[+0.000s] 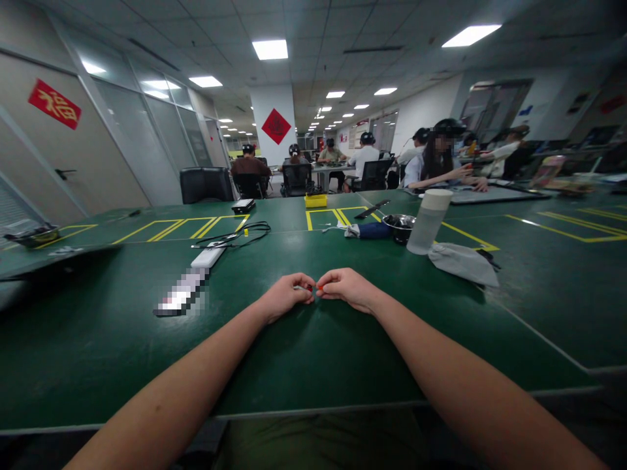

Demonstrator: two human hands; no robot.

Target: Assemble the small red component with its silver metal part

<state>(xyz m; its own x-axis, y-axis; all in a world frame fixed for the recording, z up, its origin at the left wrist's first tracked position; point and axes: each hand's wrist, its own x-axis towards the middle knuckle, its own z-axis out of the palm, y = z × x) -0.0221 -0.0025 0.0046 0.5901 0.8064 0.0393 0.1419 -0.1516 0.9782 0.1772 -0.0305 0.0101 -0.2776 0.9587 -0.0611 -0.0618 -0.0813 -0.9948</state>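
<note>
Both of my forearms reach over the green table (313,372), and the hands meet near the middle of the view. My left hand (285,297) is closed in a pinch on a small dark red piece (309,288). A small orange-red piece (320,287) is between the thumb and fingers of my right hand (350,290). The fingertips of the two hands nearly touch. Fingers cover most of both pieces, and they are too small for me to tell their kind.
Left lie a blurred-out phone-like object (181,294), a white power bank (208,254) and a black cable (255,235). Right stand a bottle (430,222) and metal bowl (399,225), near a grey pouch (463,262) and blue umbrella-like roll (375,231). People sit beyond.
</note>
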